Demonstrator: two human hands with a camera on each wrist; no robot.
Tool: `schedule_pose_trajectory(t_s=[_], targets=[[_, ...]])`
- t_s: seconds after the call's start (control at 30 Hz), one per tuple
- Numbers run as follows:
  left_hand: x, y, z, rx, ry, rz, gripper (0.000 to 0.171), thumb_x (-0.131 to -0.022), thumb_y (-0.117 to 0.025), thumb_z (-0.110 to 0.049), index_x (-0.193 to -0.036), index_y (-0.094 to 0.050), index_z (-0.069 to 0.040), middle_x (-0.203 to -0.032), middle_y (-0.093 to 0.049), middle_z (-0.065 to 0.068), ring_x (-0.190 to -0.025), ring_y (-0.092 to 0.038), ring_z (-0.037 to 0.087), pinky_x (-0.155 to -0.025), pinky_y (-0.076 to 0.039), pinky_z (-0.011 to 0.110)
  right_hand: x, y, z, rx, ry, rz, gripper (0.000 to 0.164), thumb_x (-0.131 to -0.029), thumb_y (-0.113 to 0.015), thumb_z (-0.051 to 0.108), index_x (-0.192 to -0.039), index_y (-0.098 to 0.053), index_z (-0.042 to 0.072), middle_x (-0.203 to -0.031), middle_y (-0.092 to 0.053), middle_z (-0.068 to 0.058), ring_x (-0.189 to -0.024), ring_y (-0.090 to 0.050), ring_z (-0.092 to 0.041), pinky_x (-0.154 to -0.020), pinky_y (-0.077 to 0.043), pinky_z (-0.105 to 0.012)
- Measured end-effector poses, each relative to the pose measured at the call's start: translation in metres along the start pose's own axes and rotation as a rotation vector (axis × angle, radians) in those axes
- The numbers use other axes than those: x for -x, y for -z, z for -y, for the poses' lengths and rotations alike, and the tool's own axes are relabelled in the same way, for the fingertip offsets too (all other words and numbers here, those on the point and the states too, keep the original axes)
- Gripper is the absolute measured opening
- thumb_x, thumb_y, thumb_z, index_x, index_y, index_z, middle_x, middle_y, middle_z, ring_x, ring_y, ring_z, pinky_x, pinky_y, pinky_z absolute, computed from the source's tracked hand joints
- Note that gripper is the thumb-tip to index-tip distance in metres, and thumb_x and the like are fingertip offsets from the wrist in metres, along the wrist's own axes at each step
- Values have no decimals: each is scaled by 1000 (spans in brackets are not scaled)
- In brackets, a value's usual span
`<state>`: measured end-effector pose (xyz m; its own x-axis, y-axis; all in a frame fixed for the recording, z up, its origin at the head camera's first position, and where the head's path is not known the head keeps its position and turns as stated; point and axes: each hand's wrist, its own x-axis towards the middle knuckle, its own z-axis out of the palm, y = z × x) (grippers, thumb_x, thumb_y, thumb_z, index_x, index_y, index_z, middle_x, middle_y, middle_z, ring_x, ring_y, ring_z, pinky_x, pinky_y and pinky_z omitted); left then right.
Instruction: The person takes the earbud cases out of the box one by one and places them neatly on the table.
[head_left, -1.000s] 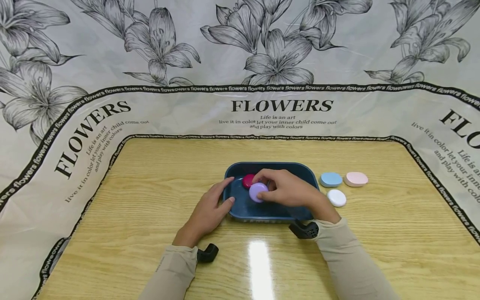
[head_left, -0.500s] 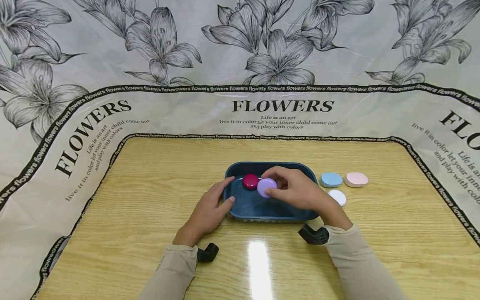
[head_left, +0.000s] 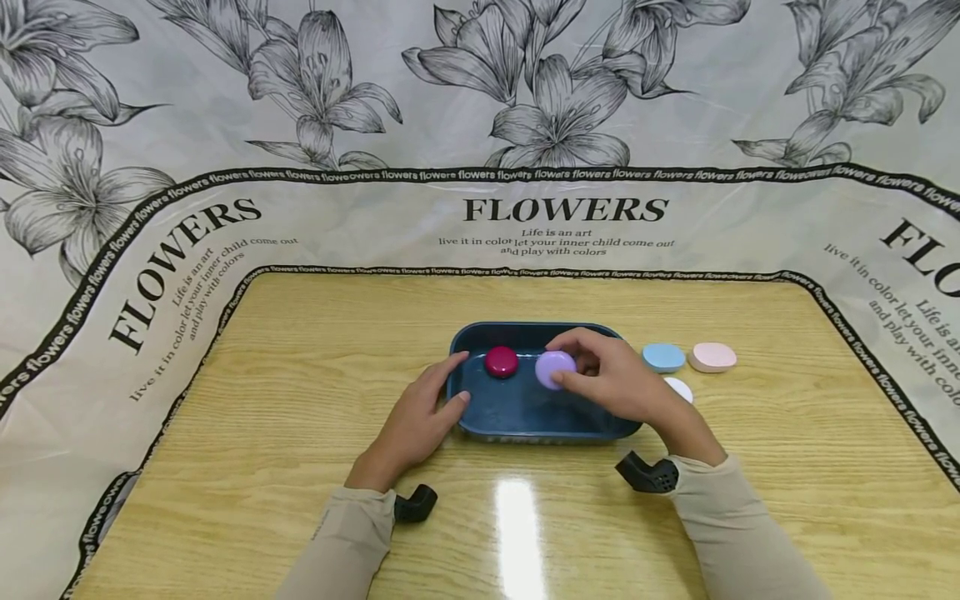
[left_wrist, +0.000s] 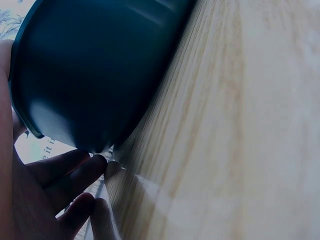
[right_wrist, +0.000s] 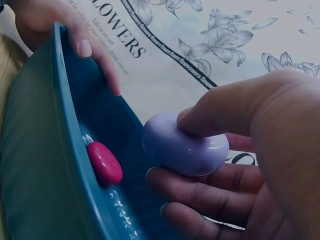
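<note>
My right hand [head_left: 611, 375] pinches a glossy purple oval piece [head_left: 554, 369], shaped like a small bar of soap, between thumb and fingers above the dark blue bin [head_left: 517, 412]. In the right wrist view the thumb presses on the top of the purple piece [right_wrist: 182, 150], with fingers beneath it. My left hand [head_left: 411, 425] grips the bin's left end, thumb and forefinger reaching over the rim; other fingers lie outside the wall in the left wrist view. Inside the bin rests a shiny dark red oval piece [head_left: 501, 362].
Right of the bin, a blue oval piece [head_left: 663, 357] and a pink one [head_left: 712, 357] lie side by side on the wooden table [head_left: 315, 333]. A white piece [head_left: 679, 389] is partly hidden by my right hand. A flower-printed cloth [head_left: 360, 225] surrounds the table.
My right hand has carried the purple piece rightward over the bin, away from the red piece, which now shows fully. The white piece became partly covered. My left hand has stayed put.
</note>
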<state>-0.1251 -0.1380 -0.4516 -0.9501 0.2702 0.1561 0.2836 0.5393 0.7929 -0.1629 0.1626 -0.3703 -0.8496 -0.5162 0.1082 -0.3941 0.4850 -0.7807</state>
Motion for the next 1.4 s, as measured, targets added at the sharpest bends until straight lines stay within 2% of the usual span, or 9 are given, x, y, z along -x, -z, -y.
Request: schedule_pose_trajectory(t_s=[0.3,0.6,0.9,1.03,1.1,1.2,1.33,1.4], targets=[[-2,0,-1,-11,2,1,55,-102,-53,-38,-155,-39,-32,-152,-42,-8,-140,-38,15,-114,-33,45,11,8,-6,-22,-5,-71,29,-93,-73,11,-121,-64,7,-94,-68,-7,-75,-63,-19,-63,-50,-28],[0,-1,0,-12,2,8,56,-102,-53,-37,-155,-38,-30,-153,-41,-7,-141,-37,16,-115,-32,45,25,15,-14,-52,-59,-118,33,-94,-72,15,-124,-63,5,-107,-66,-11,-84,-67,-19,-71,-55,-25],[-2,0,0,-20,8,6,55,-102,-52,-38,-155,-39,-31,-153,-41,-8,-140,-38,15,-114,-33,46,36,25,-19,-86,-71,-176,35,-95,-71,13,-127,-62,3,-114,-65,-16,-91,-68,-11,-74,-58,-24],[-2,0,0,-23,13,8,56,-102,-52,-39,-155,-38,-31,-153,-41,-8,-140,-38,16,-114,-33,46,41,31,-20,-112,-67,-201,35,-95,-69,10,-128,-61,1,-114,-64,-18,-89,-68,-9,-70,-58,-23],[-1,0,0,-22,10,5,56,-102,-53,-38,-155,-38,-31,-153,-41,-7,-140,-38,17,-114,-33,47,43,34,-21,-122,-72,-212,35,-96,-69,10,-129,-60,1,-112,-64,-18,-85,-67,-9,-60,-55,-22],[-1,0,0,-20,12,5,56,-102,-53,-38,-155,-39,-31,-153,-41,-8,-141,-38,17,-114,-33,47,47,38,-22,-119,-62,-231,36,-96,-68,8,-129,-59,-1,-111,-64,-16,-85,-68,-8,-60,-56,-22],[0,0,0,-12,12,9,55,-102,-53,-38,-155,-38,-32,-153,-41,-9,-141,-37,16,-114,-32,46,52,43,-23,-117,-60,-257,37,-97,-67,7,-130,-57,-4,-111,-64,-11,-87,-71,-10,-72,-59,-28],[0,0,0,-11,14,11,55,-102,-52,-38,-155,-38,-33,-153,-41,-9,-141,-37,15,-115,-32,45,55,46,-25,-117,-70,-274,37,-97,-66,7,-131,-56,-4,-109,-64,-9,-85,-71,-11,-71,-60,-29]])
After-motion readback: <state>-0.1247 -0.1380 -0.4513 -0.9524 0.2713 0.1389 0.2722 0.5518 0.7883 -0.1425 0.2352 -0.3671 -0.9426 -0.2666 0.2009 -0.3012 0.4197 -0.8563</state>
